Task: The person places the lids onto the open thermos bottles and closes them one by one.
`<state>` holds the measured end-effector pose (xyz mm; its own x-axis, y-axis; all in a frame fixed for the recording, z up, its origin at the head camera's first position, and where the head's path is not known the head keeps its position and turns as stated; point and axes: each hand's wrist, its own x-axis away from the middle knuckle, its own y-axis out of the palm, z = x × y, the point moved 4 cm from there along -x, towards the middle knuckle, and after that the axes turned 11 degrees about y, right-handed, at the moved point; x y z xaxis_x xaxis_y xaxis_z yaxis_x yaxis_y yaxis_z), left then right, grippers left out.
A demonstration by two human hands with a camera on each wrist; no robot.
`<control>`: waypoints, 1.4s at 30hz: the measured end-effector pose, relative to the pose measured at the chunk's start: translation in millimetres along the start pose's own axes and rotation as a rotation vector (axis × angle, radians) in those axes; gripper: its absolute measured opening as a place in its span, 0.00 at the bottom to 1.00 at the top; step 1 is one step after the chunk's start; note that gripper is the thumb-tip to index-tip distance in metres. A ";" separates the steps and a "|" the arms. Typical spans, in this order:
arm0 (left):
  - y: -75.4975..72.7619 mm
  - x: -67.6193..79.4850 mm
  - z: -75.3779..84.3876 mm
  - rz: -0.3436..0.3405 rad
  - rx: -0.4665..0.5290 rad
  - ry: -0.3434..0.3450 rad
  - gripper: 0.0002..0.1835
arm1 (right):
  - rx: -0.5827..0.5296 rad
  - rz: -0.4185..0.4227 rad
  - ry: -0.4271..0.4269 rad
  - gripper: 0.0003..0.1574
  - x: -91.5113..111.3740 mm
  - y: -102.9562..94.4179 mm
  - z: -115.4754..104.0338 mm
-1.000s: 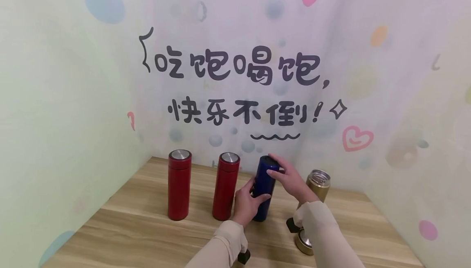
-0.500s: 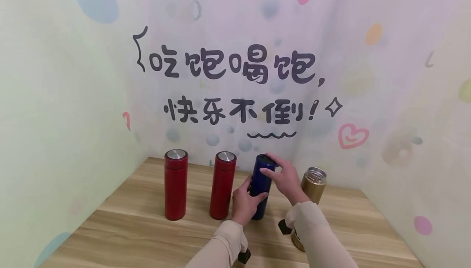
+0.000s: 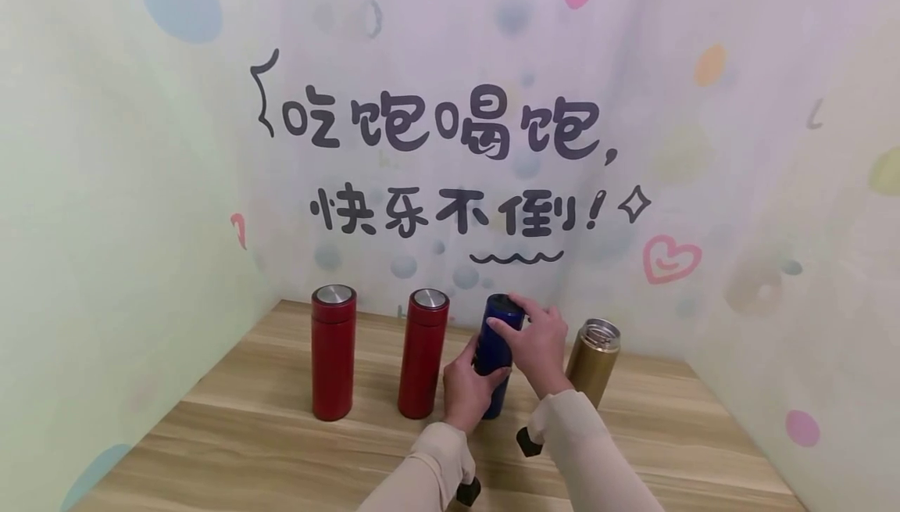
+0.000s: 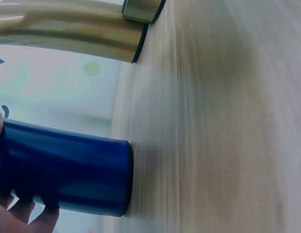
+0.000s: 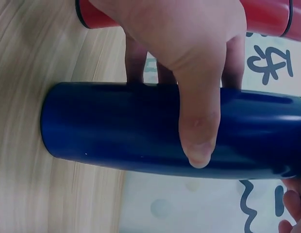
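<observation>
A blue thermos bottle (image 3: 496, 352) stands upright on the wooden table. My left hand (image 3: 469, 393) grips its body, thumb across the front and fingers round the far side, as the right wrist view shows on the blue bottle (image 5: 111, 126). Up at the dark-topped lid (image 3: 505, 302), my right hand (image 3: 537, 344) holds on with thumb and fingers on opposite sides. Whether the lid is loose from the body cannot be seen. Right of it stands a gold thermos bottle (image 3: 594, 359) without a lid, partly behind the right arm.
Two red thermos bottles (image 3: 333, 356), (image 3: 423, 356) stand capped to the left. A gold lid (image 4: 143, 8) sits on the table before the gold bottle in the left wrist view; the right sleeve (image 3: 580, 434) hides it from the head. A printed cloth wall (image 3: 450, 51) closes the back.
My right hand has turned about the lid, its wrist and sleeve swinging left, so the gold lid is now hidden. The left hand keeps its grip. The head view has shifted slightly.
</observation>
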<state>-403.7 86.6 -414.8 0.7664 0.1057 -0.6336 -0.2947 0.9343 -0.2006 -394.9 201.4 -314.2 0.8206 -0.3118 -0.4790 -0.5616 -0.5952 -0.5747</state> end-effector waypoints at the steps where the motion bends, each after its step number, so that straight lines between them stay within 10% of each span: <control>1: 0.0 0.1 -0.2 0.006 -0.005 0.004 0.38 | 0.006 0.016 -0.007 0.39 0.8 0.5 -0.9; 29: 4.9 -1.3 6.6 -0.094 -0.009 -0.061 0.39 | 0.045 0.005 -0.055 0.39 4.0 -5.9 2.9; 42: -6.4 -2.7 7.9 -0.173 -0.041 -0.082 0.43 | -0.156 -0.069 -0.107 0.48 9.7 -12.5 7.7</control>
<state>-399.3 83.1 -405.9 0.8509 -0.0261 -0.5246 -0.1767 0.9263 -0.3327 -380.7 211.6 -316.8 0.8360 -0.1907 -0.5145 -0.4742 -0.7229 -0.5025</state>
